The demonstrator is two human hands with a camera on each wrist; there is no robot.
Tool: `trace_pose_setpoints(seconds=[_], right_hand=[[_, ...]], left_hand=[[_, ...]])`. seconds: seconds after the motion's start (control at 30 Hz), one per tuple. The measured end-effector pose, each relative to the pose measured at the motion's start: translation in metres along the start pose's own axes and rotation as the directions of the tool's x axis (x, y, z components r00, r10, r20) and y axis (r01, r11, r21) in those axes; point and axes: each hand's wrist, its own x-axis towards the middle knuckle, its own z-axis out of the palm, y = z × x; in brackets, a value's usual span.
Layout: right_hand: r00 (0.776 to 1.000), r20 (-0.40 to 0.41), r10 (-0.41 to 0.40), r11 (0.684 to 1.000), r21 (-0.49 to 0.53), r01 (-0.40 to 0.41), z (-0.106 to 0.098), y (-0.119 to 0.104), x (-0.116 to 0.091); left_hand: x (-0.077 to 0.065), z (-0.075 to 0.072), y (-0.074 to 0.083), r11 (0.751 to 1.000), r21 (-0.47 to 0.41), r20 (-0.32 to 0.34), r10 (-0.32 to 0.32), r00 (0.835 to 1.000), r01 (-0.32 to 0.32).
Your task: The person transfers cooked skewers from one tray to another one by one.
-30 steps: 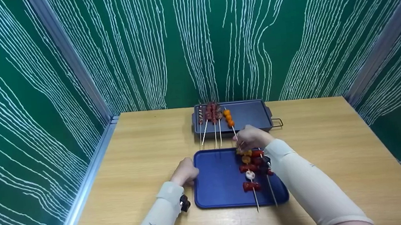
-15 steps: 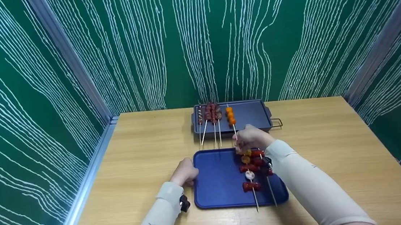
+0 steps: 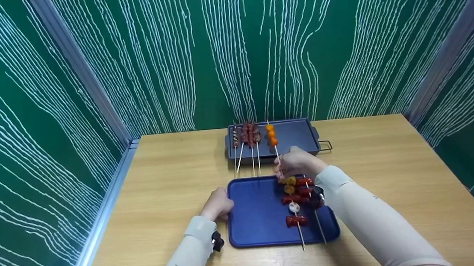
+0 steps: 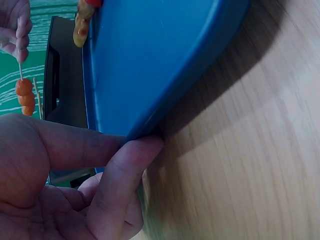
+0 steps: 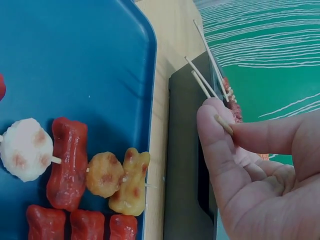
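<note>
In the head view, my right hand (image 3: 294, 162) pinches the bare stick end of a skewer of orange balls (image 3: 271, 136), between thumb and fingers. The balls overlap the dark grill pan (image 3: 299, 134) there. My left hand (image 3: 217, 203) holds the left rim of a blue tray (image 3: 257, 217); the left wrist view shows the rim pinched between thumb (image 4: 122, 175) and finger. Below the right hand on the tray lies a mixed skewer with a white slice (image 3: 294, 207), red pieces and yellow pieces. Beside it is a skewer of red pieces (image 5: 87, 225), partly hidden by the right wrist.
Several meat skewers (image 3: 250, 134) lie side by side on the left of the pan, their sticks jutting over its front edge. A wire handle (image 3: 326, 145) sticks out at the pan's right. The wooden table (image 3: 171, 168) ends at a green wall (image 3: 150, 72) with white lines.
The orange-ball skewer has moved slightly away from me and to the right, over the pan, with the right hand still pinching its stick. The left hand keeps its place at the tray rim.
</note>
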Motion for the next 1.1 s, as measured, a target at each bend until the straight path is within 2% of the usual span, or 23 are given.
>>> trace_pose_setpoints(seconds=[0.07,0.23,0.3,0.5,0.57,0.6,0.63,0.67,0.73,0.87,0.9,0.97,1.1], right_hand=[[1.0,-0.009,0.002,1.0,0.001,-0.002,0.001,0.0,-0.001],[1.0,-0.018,-0.005,1.0,-0.012,0.005,0.001,-0.001,-0.005],[1.0,-0.015,-0.014,1.0,-0.012,0.014,0.001,-0.001,-0.007],[0.999,-0.015,-0.032,0.999,0.003,0.032,0.005,-0.001,-0.012],[0.999,-0.021,-0.034,0.999,-0.008,0.034,0.006,-0.001,-0.014],[0.999,-0.025,-0.033,0.999,-0.014,0.033,0.006,-0.001,-0.015],[0.999,-0.029,-0.034,0.999,-0.019,0.033,0.007,0.0,-0.015],[0.999,-0.033,-0.034,0.999,-0.022,0.033,0.007,0.0,-0.016],[0.999,-0.032,-0.034,0.999,-0.026,0.033,0.008,0.001,-0.017],[0.999,-0.026,-0.035,0.999,-0.01,0.035,0.012,0.002,-0.02],[0.999,-0.025,-0.035,0.999,-0.005,0.035,0.013,0.002,-0.021],[0.999,-0.026,-0.039,0.999,-0.002,0.039,0.014,0.003,-0.022],[0.998,-0.038,-0.048,0.999,-0.027,0.047,0.015,0.004,-0.026]], left_hand=[[0.004,0.002,-0.004,1.0,0.002,-0.004,-0.005,1.0,0.005],[0.031,0.014,-0.03,1.0,0.016,0.004,-0.009,1.0,0.009],[0.034,0.015,-0.031,0.999,0.017,0.013,-0.029,0.999,0.029],[0.034,0.014,-0.028,0.999,0.038,0.003,-0.031,1.0,0.031],[0.023,0.01,-0.019,0.998,0.047,-0.008,-0.03,1.0,0.031],[0.024,0.011,-0.02,0.999,0.046,-0.004,-0.024,1.0,0.024],[0.019,0.009,-0.015,0.999,0.042,-0.011,-0.02,1.0,0.02],[0.02,0.01,-0.019,0.999,0.043,-0.015,0.0,1.0,0.001],[0.015,0.007,-0.013,0.999,0.039,-0.011,-0.021,1.0,0.021],[0.033,0.013,-0.029,0.999,0.033,0.001,-0.023,1.0,0.023],[0.033,0.012,-0.027,0.999,0.033,0.004,-0.042,0.999,0.042],[0.042,0.016,-0.036,0.999,0.035,0.004,-0.029,1.0,0.029],[0.047,0.019,-0.044,1.0,0.017,-0.001,-0.004,1.0,0.004]])
